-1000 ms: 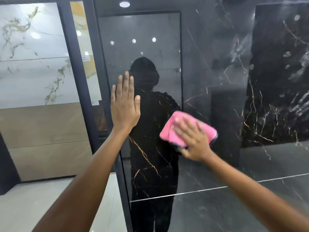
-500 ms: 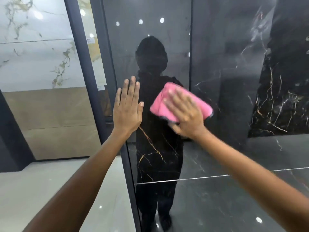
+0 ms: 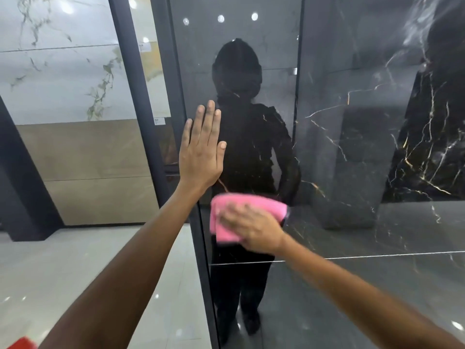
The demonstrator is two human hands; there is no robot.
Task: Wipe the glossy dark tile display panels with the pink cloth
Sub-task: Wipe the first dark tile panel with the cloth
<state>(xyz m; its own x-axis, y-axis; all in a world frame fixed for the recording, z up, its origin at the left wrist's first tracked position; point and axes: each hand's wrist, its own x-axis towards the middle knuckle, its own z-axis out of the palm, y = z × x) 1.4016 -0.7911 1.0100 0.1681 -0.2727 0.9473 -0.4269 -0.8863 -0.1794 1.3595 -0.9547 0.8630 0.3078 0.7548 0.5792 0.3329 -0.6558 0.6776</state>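
A glossy dark tile panel (image 3: 352, 152) with gold and white veins fills the right of the head view and mirrors a dark silhouette. My left hand (image 3: 201, 152) lies flat on the panel near its left edge, fingers straight and pointing up, holding nothing. Lower down, my right hand (image 3: 251, 229) presses a folded pink cloth (image 3: 226, 212) against the panel, just above a horizontal seam. The hand covers the cloth's lower right part, and both are blurred by motion.
A dark metal frame post (image 3: 161, 102) borders the panel on the left. Beyond it stand white marble and beige tile displays (image 3: 75, 96), above a light glossy floor (image 3: 63, 268). A red object (image 3: 20, 345) shows at the bottom left corner.
My right hand has slid the pink cloth down and to the left on the panel after first moving up. The left hand has stayed flat on the panel.
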